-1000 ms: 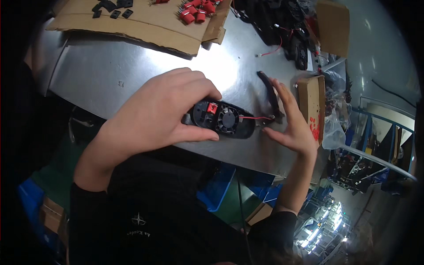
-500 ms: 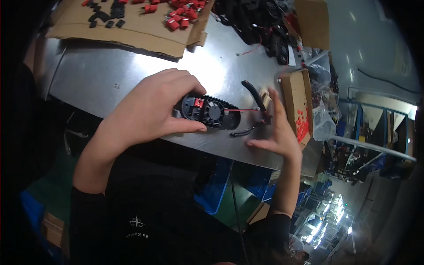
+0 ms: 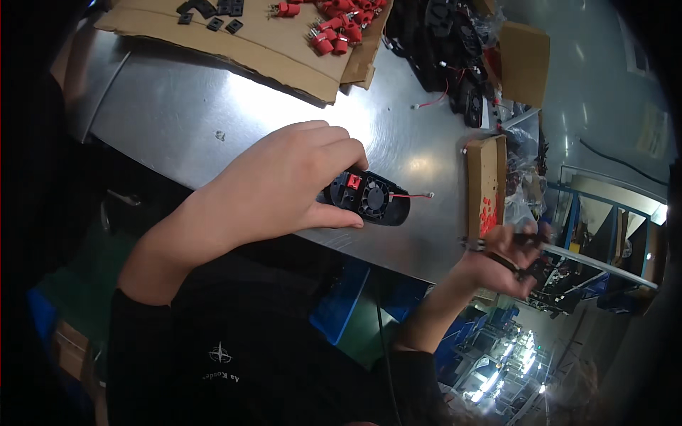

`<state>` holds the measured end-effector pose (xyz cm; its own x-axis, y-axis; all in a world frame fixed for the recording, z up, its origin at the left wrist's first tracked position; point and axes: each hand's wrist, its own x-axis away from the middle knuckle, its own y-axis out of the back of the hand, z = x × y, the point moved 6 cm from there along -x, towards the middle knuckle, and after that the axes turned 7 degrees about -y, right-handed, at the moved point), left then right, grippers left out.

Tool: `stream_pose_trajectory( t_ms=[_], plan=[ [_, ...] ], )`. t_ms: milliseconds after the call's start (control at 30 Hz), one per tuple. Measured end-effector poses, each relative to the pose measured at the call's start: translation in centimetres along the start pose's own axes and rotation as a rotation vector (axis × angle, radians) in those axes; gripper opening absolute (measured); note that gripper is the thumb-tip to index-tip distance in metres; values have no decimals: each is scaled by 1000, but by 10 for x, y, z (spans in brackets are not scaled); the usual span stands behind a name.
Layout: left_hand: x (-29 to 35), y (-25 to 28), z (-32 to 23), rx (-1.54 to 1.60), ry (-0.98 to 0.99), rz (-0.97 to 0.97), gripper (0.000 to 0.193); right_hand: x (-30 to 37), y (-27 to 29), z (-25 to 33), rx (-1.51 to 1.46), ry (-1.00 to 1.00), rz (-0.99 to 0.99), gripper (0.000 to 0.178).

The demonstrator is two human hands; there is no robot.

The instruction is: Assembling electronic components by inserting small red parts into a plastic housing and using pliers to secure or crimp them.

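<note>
My left hand [image 3: 288, 181] grips one end of a black oval plastic housing [image 3: 396, 211] between thumb and fingers, low over the metal table. Set in the housing are a small black fan [image 3: 374, 198] and a red square part [image 3: 353, 182]. From the fan a thin red and black cable [image 3: 412, 195] runs out past the housing's right end to a small white plug. Off to the right, beyond the table's edge, my right hand [image 3: 490, 273] is closed around dark-handled pliers [image 3: 506, 264]. Motion blurs that hand, and the fingers partly hide the pliers.
A narrow cardboard box [image 3: 483, 174] with small red pieces stands on the table's right side. At the back, a cardboard sheet [image 3: 270, 60] carries red round parts [image 3: 341, 32] and black square pieces [image 3: 214, 24]. Black housings with cables [image 3: 433, 50] are heaped at the back right.
The pliers lay on the table beside my right hand; now that hand holds them, farther right and nearer me. My left hand still grips the housing, now lower and farther right in view.
</note>
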<state>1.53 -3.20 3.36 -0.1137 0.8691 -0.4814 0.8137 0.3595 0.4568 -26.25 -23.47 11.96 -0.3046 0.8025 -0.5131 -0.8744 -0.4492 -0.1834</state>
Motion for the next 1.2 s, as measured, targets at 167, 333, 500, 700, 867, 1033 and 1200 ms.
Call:
stream_pose_trajectory(
  t_ms=[167,333,500,700,867,1033,1200],
  plan=[
    [0,-1,5,9,-36,-30,48,20,-172,-3,-450,-62,544,69],
    [-2,-3,8,58,34,-3,46,30,-210,-36,-468,-165,721,63],
    [1,0,9,105,53,-9,46,41,-213,-51,-379,-126,759,71],
    [1,-2,10,109,50,-25,45,34,-214,-40,-530,-70,703,72],
    [1,-1,12,114,53,-29,45,46,-218,-54,-293,-107,816,73],
    [1,-2,8,85,57,-35,46,38,-208,-46,-399,-142,672,78],
    [3,-3,11,99,61,-44,47,41,-213,-50,-349,-212,587,83]
  ],
)
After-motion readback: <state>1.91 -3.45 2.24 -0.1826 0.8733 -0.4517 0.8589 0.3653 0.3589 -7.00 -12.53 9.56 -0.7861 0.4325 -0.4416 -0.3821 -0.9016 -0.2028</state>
